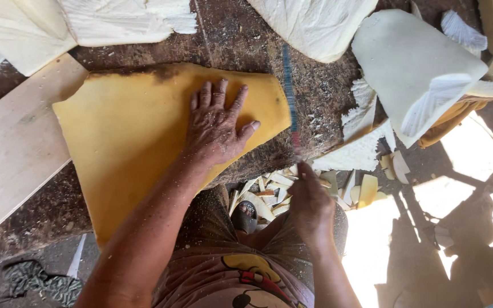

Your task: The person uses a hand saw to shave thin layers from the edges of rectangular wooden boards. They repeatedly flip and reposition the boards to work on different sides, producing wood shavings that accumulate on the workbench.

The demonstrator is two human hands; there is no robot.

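My left hand (217, 122) lies flat with its fingers spread on a thick yellow foam sheet (132, 137) that rests on a dark, worn workbench (315, 85) and hangs over its near edge. My right hand (309, 202) is closed around the handle of a long thin blade (289, 91), blurred by motion, which stands against the foam's right edge.
A pale wooden board (12, 148) lies left of the foam. White and cream foam pieces (412, 63) crowd the back and right of the bench. Foam offcuts (269, 191) litter the ground below, beside a sandalled foot (245, 215).
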